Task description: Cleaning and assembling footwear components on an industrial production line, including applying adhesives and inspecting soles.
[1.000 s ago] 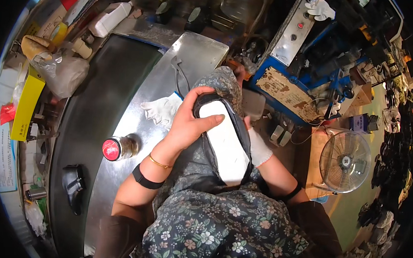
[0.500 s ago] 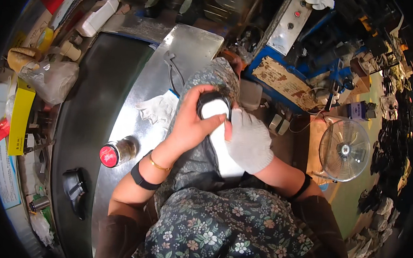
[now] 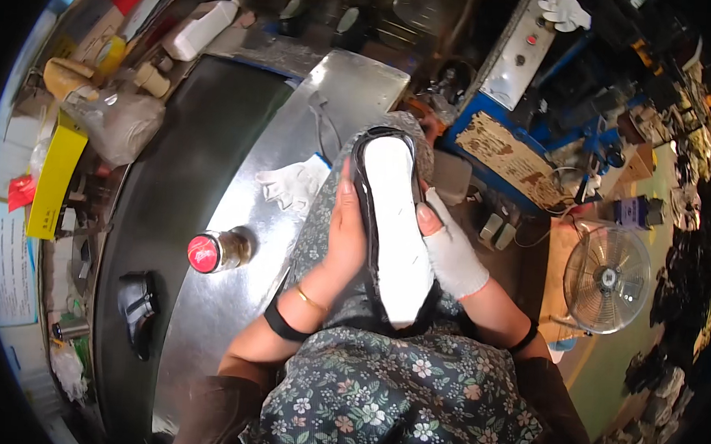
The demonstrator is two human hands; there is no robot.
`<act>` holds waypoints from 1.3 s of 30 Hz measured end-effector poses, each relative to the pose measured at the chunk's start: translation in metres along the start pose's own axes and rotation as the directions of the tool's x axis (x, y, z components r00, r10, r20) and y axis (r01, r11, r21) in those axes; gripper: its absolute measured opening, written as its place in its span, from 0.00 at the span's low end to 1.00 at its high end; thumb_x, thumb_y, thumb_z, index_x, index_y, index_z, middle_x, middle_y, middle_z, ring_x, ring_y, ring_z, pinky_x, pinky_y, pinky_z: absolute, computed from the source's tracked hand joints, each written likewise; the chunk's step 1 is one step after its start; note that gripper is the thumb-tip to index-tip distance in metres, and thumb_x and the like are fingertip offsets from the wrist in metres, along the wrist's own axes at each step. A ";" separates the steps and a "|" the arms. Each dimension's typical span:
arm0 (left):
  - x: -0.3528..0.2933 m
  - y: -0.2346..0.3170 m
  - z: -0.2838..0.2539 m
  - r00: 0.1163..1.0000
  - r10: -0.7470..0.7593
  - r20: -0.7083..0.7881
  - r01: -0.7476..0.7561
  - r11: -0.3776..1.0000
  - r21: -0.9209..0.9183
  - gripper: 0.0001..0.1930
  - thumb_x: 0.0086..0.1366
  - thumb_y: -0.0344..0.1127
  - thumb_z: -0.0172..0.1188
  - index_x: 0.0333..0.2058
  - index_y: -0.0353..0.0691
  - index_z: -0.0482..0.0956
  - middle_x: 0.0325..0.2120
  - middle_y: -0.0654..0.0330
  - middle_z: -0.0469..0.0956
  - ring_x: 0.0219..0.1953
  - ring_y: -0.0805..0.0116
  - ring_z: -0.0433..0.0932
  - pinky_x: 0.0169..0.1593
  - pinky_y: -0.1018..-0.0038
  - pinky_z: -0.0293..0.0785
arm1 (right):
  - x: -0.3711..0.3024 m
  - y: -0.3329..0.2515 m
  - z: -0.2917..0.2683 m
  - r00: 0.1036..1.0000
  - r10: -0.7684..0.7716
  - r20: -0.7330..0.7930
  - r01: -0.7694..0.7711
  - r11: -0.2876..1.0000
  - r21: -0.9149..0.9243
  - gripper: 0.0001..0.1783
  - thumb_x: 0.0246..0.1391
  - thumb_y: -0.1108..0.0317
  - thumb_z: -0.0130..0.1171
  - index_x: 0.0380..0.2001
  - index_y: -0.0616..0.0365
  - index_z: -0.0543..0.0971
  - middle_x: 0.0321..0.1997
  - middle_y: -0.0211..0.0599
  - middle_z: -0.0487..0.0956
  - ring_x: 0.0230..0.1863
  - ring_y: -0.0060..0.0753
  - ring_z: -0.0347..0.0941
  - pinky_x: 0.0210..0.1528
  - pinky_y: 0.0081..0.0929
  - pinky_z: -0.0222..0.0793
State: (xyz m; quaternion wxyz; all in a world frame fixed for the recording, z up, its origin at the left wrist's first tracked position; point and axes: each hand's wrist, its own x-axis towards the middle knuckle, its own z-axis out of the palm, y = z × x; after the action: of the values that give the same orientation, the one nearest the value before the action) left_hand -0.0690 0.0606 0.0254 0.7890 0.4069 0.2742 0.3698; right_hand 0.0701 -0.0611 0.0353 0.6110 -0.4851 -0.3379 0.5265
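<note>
Far left of you: yellow box (image 3: 55, 178), dark characters near its lower end; notice sheet (image 3: 8, 262), rows of print too small to read. On your bench (image 3: 202, 335): jar (image 3: 235, 250), pale mark on its red lid (image 3: 204, 253). Right: purple box (image 3: 631, 212), white lettering, illegible.

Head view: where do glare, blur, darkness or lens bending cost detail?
In the head view, glare whitens the metal table and the white sole looks nearly washed out; in that same view, the pliers look soft and the black heap at right loses detail; also in the head view, the dark belt bows toward the rim.
</note>
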 end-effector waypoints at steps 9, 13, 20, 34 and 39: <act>-0.023 0.052 0.014 0.865 0.367 0.343 -0.268 -0.240 0.933 0.17 0.64 0.33 0.55 0.47 0.24 0.71 0.21 0.49 0.76 0.23 0.47 0.76 0.30 0.58 0.73 | -0.006 -0.013 0.050 0.978 -0.201 -0.055 0.130 0.794 -0.594 0.39 0.64 0.68 0.47 0.70 0.72 0.42 0.71 0.62 0.54 0.72 0.53 0.54 0.71 0.37 0.51; -0.051 0.012 0.004 0.769 0.549 0.327 -0.396 0.007 0.918 0.20 0.66 0.31 0.51 0.54 0.24 0.68 0.33 0.43 0.78 0.32 0.49 0.78 0.38 0.62 0.75 | -0.014 0.012 0.046 0.927 -0.372 -0.056 0.268 0.758 -0.595 0.38 0.64 0.69 0.46 0.70 0.71 0.43 0.71 0.57 0.55 0.72 0.49 0.53 0.71 0.34 0.49; -0.023 -0.002 -0.008 0.971 0.160 -0.175 -0.080 0.916 0.392 0.15 0.76 0.37 0.45 0.53 0.36 0.74 0.47 0.62 0.77 0.49 0.70 0.75 0.53 0.75 0.69 | -0.017 0.009 0.039 0.960 -0.269 -0.081 0.210 0.877 -0.433 0.37 0.68 0.63 0.44 0.70 0.71 0.44 0.73 0.56 0.53 0.74 0.46 0.50 0.73 0.36 0.45; 0.021 0.022 0.022 0.861 0.187 0.473 -0.441 0.739 0.510 0.19 0.67 0.38 0.59 0.54 0.40 0.73 0.60 0.48 0.68 0.67 0.46 0.61 0.67 0.63 0.58 | 0.047 -0.028 -0.014 0.968 -0.242 0.069 0.249 0.959 -0.134 0.18 0.68 0.65 0.50 0.56 0.63 0.74 0.60 0.37 0.73 0.64 0.32 0.65 0.68 0.29 0.55; 0.020 0.017 0.016 0.877 0.174 0.449 -0.395 0.792 0.466 0.18 0.69 0.35 0.56 0.57 0.42 0.71 0.59 0.55 0.70 0.70 0.51 0.55 0.72 0.58 0.43 | 0.046 -0.038 0.008 0.971 -0.236 -0.041 0.212 0.926 -0.314 0.14 0.67 0.70 0.47 0.51 0.62 0.76 0.56 0.37 0.75 0.60 0.33 0.69 0.66 0.29 0.58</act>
State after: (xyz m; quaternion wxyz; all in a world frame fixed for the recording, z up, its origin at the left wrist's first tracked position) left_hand -0.0517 0.0762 0.0452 0.6120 0.7150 0.1424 0.3064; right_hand 0.0844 -0.0131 0.0694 0.5967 -0.5525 -0.4448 0.3752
